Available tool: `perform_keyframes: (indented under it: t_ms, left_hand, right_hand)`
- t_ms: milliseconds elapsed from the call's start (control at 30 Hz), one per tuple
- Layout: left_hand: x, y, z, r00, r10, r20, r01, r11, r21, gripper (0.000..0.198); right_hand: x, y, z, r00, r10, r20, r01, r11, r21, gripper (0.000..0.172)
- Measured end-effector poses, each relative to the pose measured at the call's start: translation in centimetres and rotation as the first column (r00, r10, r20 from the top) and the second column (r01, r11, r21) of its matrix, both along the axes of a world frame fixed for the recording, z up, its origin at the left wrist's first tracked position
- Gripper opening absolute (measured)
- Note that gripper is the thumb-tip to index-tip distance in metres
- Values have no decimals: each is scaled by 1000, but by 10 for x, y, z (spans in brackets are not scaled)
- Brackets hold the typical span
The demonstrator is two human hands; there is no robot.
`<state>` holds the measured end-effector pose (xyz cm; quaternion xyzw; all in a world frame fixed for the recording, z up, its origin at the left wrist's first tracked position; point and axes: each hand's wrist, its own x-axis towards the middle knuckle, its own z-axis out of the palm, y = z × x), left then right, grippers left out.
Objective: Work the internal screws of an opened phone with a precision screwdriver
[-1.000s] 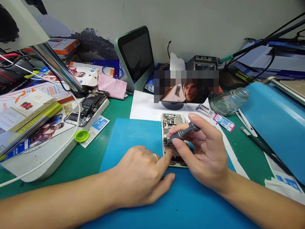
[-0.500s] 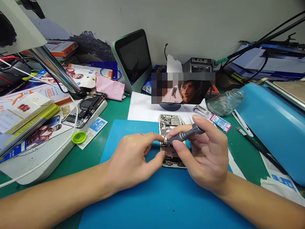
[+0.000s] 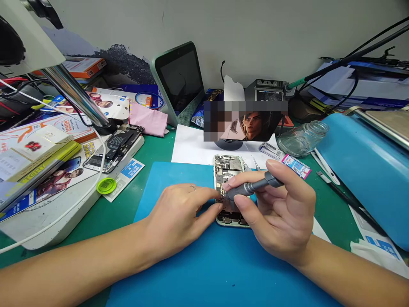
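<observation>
An opened phone [image 3: 234, 163] with bare circuit parts lies upright on a blue mat [image 3: 191, 264]. A grey screwdriver [image 3: 255, 186] is tilted over it, held by my right hand [image 3: 281, 213], which is closed round the handle. The driver's lower end points at the phone's left middle part; its very tip is hard to see. From the left, my left hand [image 3: 179, 217] reaches the phone's left edge, index finger and thumb drawn close together in a pinch. Whatever lies between those fingertips is too small to make out. My right fingers hide the phone's right side.
Behind the phone a small screen [image 3: 249, 123] stands on white paper, with a glass jar [image 3: 302, 138] to its right. Another opened phone [image 3: 119, 145] rests on the white stand base at left, near a green lid [image 3: 106, 185]. Tweezers [image 3: 326, 166] lie at right.
My left thumb and index finger have come closer together at the phone's edge. My right hand and the screwdriver have shifted slightly right and down, the handle leaning lower.
</observation>
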<state>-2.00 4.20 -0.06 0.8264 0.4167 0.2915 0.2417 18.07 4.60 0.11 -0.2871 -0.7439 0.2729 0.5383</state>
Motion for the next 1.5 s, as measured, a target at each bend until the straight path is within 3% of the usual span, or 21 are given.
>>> perform_keyframes:
  t_ms: [267,500,867,1133,1300,1500]
  left_hand:
    - [-2,0,-4,998,4,-58,-2,1000,31,17]
    - [-7,9,-3,961,103,-255,-76,991,114,14]
    - [-10,16,-2,922,134,-364,-89,986,138,19]
    - [-7,10,1,936,140,-322,-96,984,149,20]
    - [-7,4,3,984,13,-180,29,972,231,8]
    - [-7,2,2,993,-60,-103,86,960,266,18]
  right_hand:
    - [0,2,0,1000,3,-2,-3,1000,31,74]
    - [2,3,0,999,-38,-2,38,999,11,73]
    - [4,9,-1,1000,-28,11,26,988,153,80]
    - [4,8,-2,999,-32,7,31,990,141,82]
    - [4,4,-3,999,34,31,-36,996,76,81]
    - [6,1,-5,993,86,76,-89,995,44,82]
